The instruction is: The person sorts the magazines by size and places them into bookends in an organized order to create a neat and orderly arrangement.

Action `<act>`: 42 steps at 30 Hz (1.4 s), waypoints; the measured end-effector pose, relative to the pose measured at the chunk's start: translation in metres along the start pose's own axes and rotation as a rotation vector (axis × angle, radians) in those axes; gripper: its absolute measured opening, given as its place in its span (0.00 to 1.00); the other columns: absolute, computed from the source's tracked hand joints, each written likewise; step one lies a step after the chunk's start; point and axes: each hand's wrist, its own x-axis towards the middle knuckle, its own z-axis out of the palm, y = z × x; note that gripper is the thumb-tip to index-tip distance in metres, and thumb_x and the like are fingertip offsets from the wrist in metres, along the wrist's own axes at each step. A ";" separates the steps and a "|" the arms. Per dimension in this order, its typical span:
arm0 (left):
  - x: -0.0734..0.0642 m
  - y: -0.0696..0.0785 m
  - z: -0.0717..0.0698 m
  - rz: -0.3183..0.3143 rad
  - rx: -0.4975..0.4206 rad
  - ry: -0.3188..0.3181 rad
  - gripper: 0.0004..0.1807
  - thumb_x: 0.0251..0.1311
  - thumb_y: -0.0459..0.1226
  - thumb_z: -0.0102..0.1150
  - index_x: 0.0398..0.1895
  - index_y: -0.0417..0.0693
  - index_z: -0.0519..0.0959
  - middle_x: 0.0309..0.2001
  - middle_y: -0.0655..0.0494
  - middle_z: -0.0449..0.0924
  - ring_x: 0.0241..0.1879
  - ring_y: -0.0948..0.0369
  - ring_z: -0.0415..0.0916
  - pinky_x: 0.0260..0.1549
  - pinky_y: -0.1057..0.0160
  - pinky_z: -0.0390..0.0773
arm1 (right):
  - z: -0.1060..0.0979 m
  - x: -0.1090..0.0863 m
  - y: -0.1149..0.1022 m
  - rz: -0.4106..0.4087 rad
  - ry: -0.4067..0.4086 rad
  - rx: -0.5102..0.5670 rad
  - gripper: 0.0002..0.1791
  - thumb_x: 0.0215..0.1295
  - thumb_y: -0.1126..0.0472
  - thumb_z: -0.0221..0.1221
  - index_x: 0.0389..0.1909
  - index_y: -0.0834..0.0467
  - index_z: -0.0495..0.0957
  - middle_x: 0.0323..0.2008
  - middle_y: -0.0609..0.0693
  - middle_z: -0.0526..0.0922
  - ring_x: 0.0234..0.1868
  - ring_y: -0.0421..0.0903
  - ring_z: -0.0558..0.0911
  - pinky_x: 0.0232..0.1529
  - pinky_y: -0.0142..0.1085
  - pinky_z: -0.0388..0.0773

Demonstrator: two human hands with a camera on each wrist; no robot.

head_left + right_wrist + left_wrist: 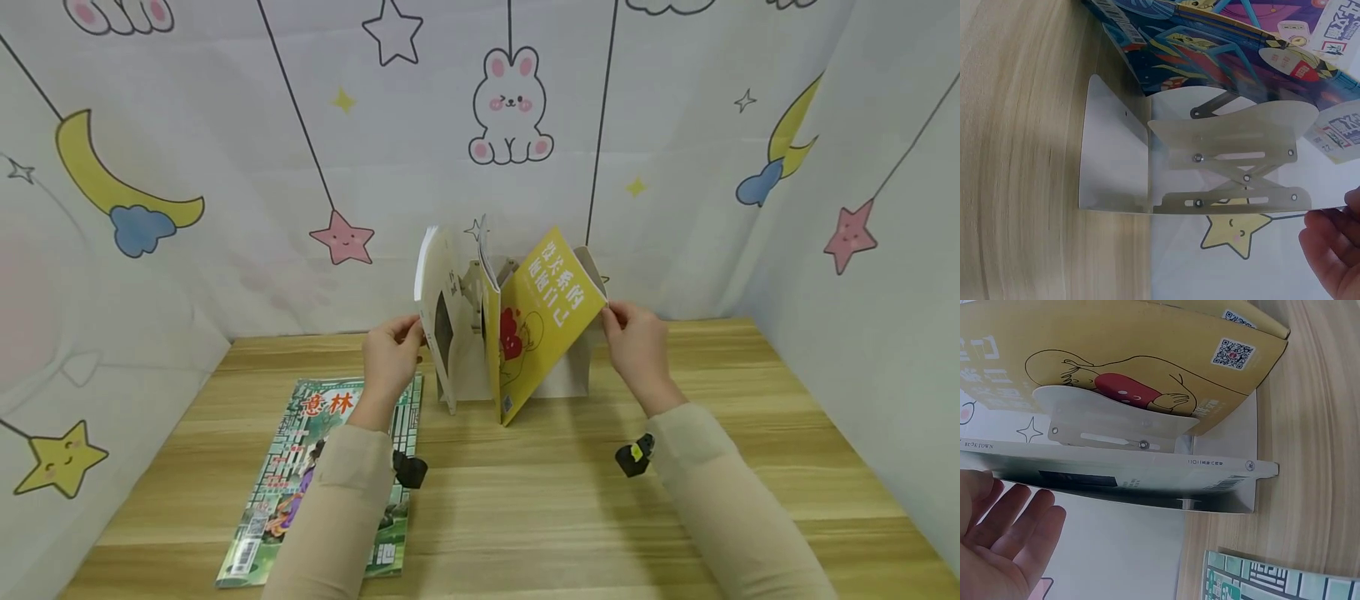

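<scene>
A pale metal expandable bookend (570, 371) stands on the table, its crossed hinged arms (1246, 178) showing in the right wrist view. A white book (437, 308) leans at its left end. Yellow books (551, 317) stand tilted in the middle; in the right wrist view a colourful blue-purple book (1222, 62) shows on their right side. My left hand (392, 358) pinches the bookend's left end beside the white book, its fingers (1029, 525) against the outer side. My right hand (639, 354) pinches the edge of the right end panel; its thumb is partly hidden in the right wrist view.
A green magazine (281, 483) lies flat on the wooden table (525, 517), under my left forearm. A white cloth (675, 250) printed with stars, moons and rabbits hangs behind the table and along its sides.
</scene>
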 end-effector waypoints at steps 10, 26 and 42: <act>0.002 0.000 0.002 -0.013 -0.016 -0.038 0.16 0.68 0.39 0.51 0.51 0.40 0.79 0.45 0.40 0.82 0.43 0.52 0.81 0.35 0.62 0.85 | -0.010 0.002 0.001 -0.044 -0.070 -0.088 0.17 0.70 0.58 0.52 0.45 0.68 0.81 0.37 0.63 0.85 0.34 0.55 0.84 0.32 0.45 0.82; 0.001 0.008 -0.013 0.121 0.235 -0.187 0.16 0.69 0.38 0.48 0.54 0.40 0.78 0.45 0.43 0.82 0.44 0.51 0.79 0.38 0.60 0.79 | -0.005 0.000 -0.002 -0.120 0.000 -0.166 0.17 0.70 0.60 0.51 0.44 0.70 0.81 0.32 0.63 0.85 0.29 0.54 0.83 0.29 0.45 0.81; -0.005 -0.012 -0.049 -0.025 0.560 -0.214 0.24 0.68 0.44 0.45 0.56 0.34 0.74 0.54 0.37 0.76 0.50 0.45 0.75 0.45 0.48 0.79 | 0.000 -0.003 -0.001 -0.158 0.010 -0.170 0.16 0.70 0.61 0.52 0.40 0.70 0.81 0.27 0.61 0.84 0.23 0.51 0.80 0.24 0.41 0.78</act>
